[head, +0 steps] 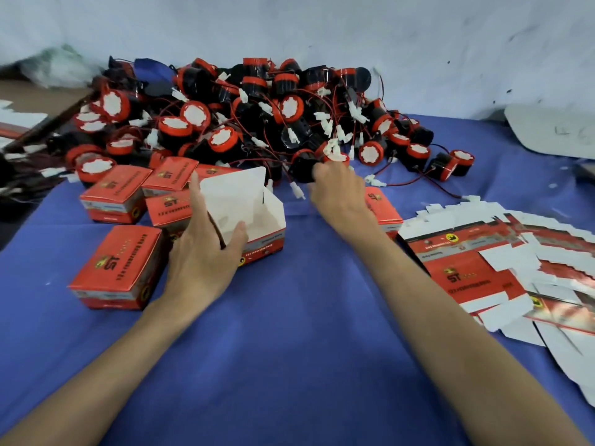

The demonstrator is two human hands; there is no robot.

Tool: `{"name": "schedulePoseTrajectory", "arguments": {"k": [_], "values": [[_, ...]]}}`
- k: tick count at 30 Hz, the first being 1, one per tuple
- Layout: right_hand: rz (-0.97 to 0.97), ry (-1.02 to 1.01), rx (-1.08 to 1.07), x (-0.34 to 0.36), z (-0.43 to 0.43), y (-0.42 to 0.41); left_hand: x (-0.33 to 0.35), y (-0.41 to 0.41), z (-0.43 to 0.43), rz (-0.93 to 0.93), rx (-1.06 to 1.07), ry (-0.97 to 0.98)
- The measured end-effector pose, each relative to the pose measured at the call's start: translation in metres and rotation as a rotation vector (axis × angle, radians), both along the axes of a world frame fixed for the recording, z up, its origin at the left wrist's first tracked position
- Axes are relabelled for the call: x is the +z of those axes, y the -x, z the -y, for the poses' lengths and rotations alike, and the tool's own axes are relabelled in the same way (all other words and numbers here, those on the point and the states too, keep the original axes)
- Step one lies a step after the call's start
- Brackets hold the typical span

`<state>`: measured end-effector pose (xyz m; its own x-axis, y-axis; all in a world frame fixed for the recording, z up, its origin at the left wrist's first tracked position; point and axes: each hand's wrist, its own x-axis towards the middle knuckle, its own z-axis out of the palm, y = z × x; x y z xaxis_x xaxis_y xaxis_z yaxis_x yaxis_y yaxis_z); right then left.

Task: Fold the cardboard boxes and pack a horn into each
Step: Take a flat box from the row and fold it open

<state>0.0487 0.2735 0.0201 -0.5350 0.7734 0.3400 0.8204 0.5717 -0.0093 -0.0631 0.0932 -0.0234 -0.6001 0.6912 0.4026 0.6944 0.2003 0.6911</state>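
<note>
The left hand [206, 252] holds the open box [257, 233] by its near left corner: the thumb hooks over the near wall into the white inside, and the forefinger runs up along the left edge of the raised lid flap. The box stands upright on the blue cloth [296, 333], its lid flap tilted up and away from the hand. The right hand [338, 194] reaches further forward than the left, fingers curled round a black horn [301, 169] at the near edge of the heap; a red wire with a white plug hangs just left of this hand, between it and the open box. Beyond both hands lies the heap of horns [241, 107], black bodies with red caps and white faces, tangled with red wires and white plugs, spreading from well left of the left hand to well right of the right one. To the left of the left hand and just behind it stand the closed boxes [119, 265], red with white lettering, the nearest beside the left wrist and the others between that hand and the heap. One more closed red box [384, 210] sits just right of the right wrist, partly hidden by it. Further right of the right forearm the flat box blanks [483, 275] lie fanned out in an overlapping stack on the cloth. A pale, scuffed wall [289, 33] rises behind the heap.
</note>
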Motion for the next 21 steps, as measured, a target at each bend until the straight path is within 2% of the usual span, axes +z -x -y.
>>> {"name": "schedulePoseTrajectory", "arguments": {"k": [3,7,9,12,14,16,19,21], "values": [[-0.092,0.27,0.102,-0.017,0.011,0.024,0.0,0.0,-0.001,0.012,-0.038,0.014],[0.021,0.173,0.158,-0.011,0.026,0.007,-0.004,0.002,-0.001,0.029,-0.031,0.003],[0.254,0.157,0.166,0.007,0.038,-0.024,-0.004,0.003,0.0,0.038,-0.014,-0.003],[0.79,0.133,0.063,0.043,0.056,-0.081,-0.004,0.003,-0.002,0.027,0.016,-0.013],[0.882,0.118,-0.014,0.06,0.064,-0.103,-0.004,0.004,-0.002,0.02,0.011,-0.011],[0.771,0.142,-0.007,0.06,0.065,-0.101,-0.006,0.005,-0.003,0.039,-0.019,-0.019],[0.327,0.114,0.064,0.034,0.066,-0.078,-0.009,0.005,0.0,0.042,-0.108,-0.036],[0.172,0.097,0.12,0.01,0.059,-0.06,-0.007,0.002,0.001,0.061,-0.187,-0.051]]}}
